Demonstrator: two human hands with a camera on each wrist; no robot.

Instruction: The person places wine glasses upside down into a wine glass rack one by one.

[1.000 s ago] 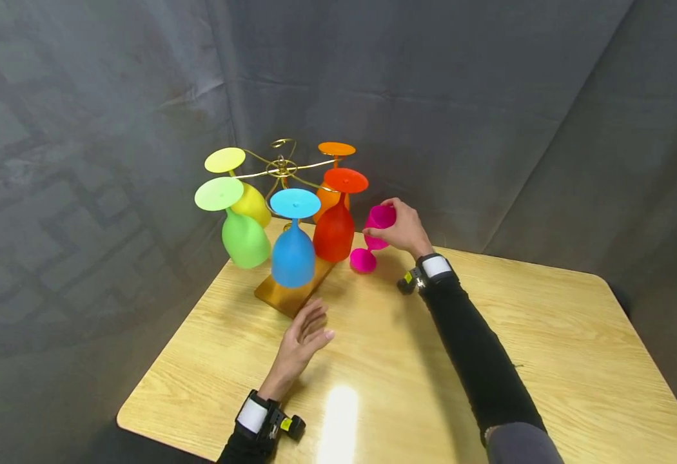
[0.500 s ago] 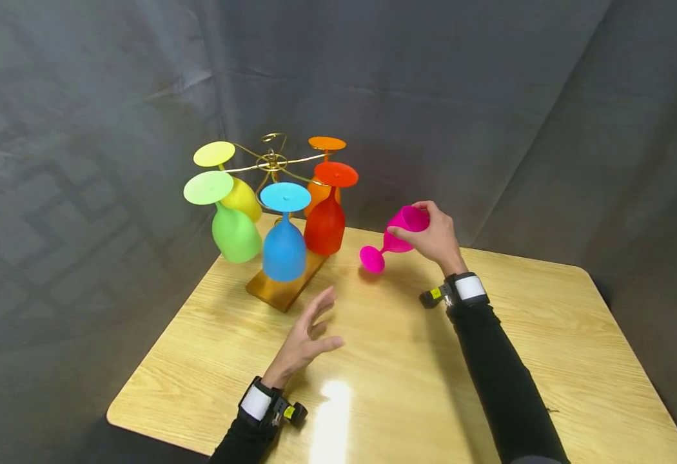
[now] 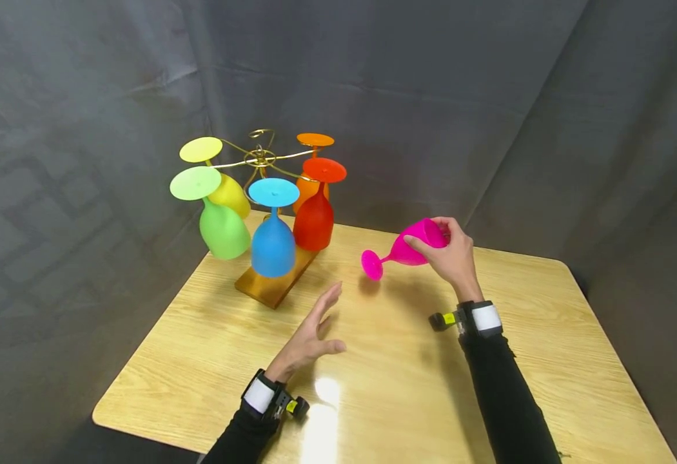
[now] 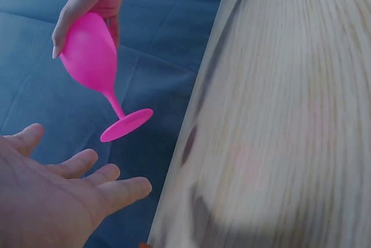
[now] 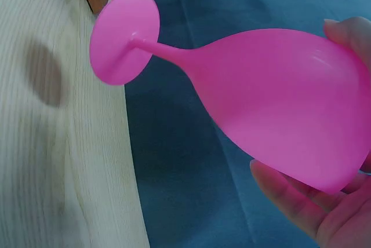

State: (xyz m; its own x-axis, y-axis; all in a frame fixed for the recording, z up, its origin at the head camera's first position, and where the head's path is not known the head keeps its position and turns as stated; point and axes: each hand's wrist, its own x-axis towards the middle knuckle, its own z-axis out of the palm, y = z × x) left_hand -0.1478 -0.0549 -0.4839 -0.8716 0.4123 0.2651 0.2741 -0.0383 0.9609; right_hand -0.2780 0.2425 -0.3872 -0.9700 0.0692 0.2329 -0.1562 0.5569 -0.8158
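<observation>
In the head view my right hand [image 3: 453,259] grips a pink wine glass [image 3: 409,246] by its bowl, holding it tilted above the table with the foot pointing left. The right wrist view shows the thumb and fingers on either side of the bowl [image 5: 278,97], near the rim. My left hand [image 3: 306,341] is held over the table with fingers spread and holds nothing. In the left wrist view the glass's foot [image 4: 127,125] is beyond the left fingertips, apart from them. A gold wire rack [image 3: 260,158] carries several upside-down glasses, a blue glass [image 3: 273,248] nearest the front.
The rack stands on a wooden base [image 3: 269,283] at the table's back left. Red [image 3: 314,222], green [image 3: 224,232], yellow [image 3: 231,194] and orange glasses [image 3: 315,140] hang around it. A grey curtain [image 3: 396,116] rises behind the wooden table [image 3: 518,361].
My right hand has lifted the pink glass off the table and moved it right, away from the rack, tipping it closer to horizontal. My left hand's fingers have spread wider.
</observation>
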